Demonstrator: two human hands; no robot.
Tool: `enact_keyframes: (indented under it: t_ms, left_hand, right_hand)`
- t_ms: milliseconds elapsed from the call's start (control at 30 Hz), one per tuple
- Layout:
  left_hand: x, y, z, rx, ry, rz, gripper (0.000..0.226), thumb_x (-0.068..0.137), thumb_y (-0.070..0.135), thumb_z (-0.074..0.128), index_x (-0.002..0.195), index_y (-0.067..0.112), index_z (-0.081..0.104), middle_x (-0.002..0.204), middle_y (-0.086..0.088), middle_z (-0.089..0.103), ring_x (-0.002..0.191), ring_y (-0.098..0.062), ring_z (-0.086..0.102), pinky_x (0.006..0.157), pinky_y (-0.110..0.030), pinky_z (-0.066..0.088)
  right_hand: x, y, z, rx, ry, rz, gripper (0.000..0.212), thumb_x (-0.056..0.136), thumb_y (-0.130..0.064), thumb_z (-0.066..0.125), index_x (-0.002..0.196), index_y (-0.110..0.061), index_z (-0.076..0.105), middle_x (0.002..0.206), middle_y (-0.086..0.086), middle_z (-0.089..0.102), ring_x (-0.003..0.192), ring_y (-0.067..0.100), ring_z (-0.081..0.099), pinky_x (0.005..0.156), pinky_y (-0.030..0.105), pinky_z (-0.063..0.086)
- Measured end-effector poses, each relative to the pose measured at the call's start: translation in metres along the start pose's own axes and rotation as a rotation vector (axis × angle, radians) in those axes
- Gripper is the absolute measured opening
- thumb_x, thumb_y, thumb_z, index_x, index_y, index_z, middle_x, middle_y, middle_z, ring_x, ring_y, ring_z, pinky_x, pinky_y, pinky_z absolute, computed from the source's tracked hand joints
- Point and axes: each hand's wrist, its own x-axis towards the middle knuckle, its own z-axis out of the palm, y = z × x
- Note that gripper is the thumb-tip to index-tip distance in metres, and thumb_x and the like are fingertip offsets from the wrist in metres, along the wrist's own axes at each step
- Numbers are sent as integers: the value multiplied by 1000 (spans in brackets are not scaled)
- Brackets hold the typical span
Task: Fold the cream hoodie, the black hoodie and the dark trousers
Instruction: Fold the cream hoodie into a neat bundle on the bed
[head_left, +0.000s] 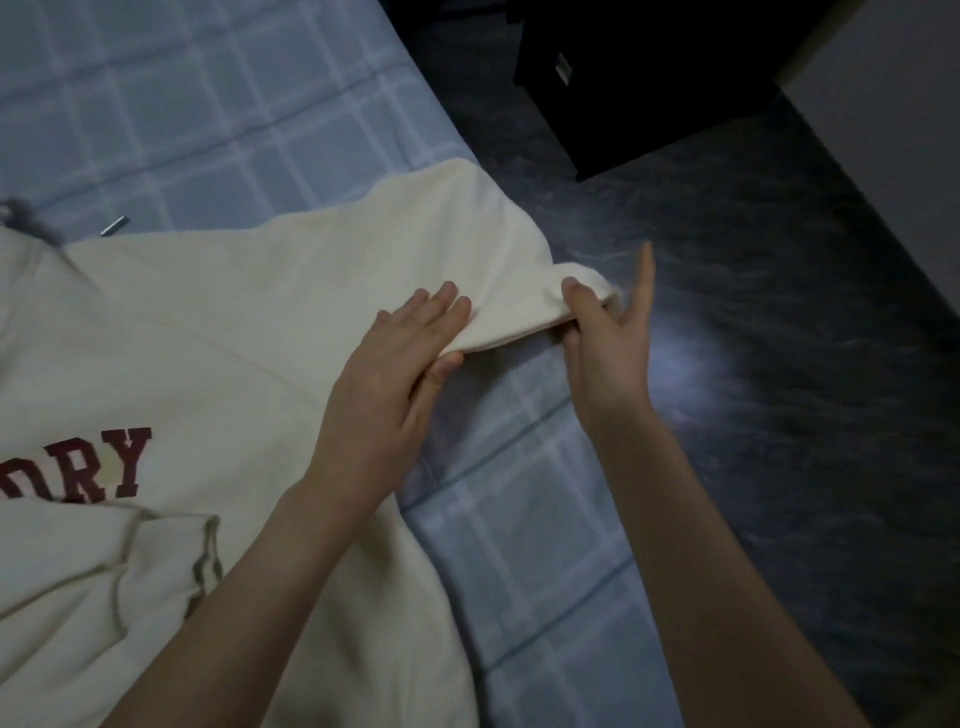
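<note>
Hands (395, 364) on cream hoodie (249, 322) sleeve, apparently

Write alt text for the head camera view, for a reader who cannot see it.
A person's left hand and right hand pinch the sleeve end of a cream hoodie with dark red letters, spread on a pale blue checked bedsheet beside a dark mottled floor.

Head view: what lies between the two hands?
A sleeve end of the cream hoodie, gripped by left hand and right hand, in the head view.
</note>
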Motion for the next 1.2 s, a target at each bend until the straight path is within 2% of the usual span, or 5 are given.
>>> enact_keyframes:
  t_ms: [233,433,733,1000,1200]
  left_hand:
    - [-8,-19,12,188,-121,22,45,103,32,33,143,17,48,151,-2,43,142,-22,36,117,-45,25]
    - [-12,-26,14,356,-238,39,49,102,39,29,141,19,51,152,-1,43,142,-24,38,118,-42,23]
    - [-36,-42,-51,428,-53,-232,56,100,43,26,149,21,38,157,0,34,147,-24,26,119,-46,15]
    - [-114,-89,-108,621,-40,-482,57,98,46,25,151,26,34,158,-1,31,147,-26,25,116,-49,19]
    - [-125,-106,-109,502,-45,-458,58,95,46,29,149,27,37,157,0,35,146,-23,27,117,-48,22]
  right_hand:
    - [41,-12,-10,249,168,114,92,89,11,56,156,-36,13,148,8,42,109,23,62,75,31,59]
    - [35,-40,-13,235,58,82,69,98,8,44,154,-26,26,119,10,62,79,18,73,56,27,58]
    - [-36,-61,18,-86,-353,-154,78,92,18,47,154,-23,26,126,-8,63,121,11,62,97,33,53]
    - [-111,7,83,-170,-578,-58,81,87,21,51,143,-36,41,136,6,61,123,17,61,98,38,52]
    - [-152,56,115,-248,-587,-8,80,88,19,53,149,-30,39,131,-6,63,122,9,61,104,33,49]
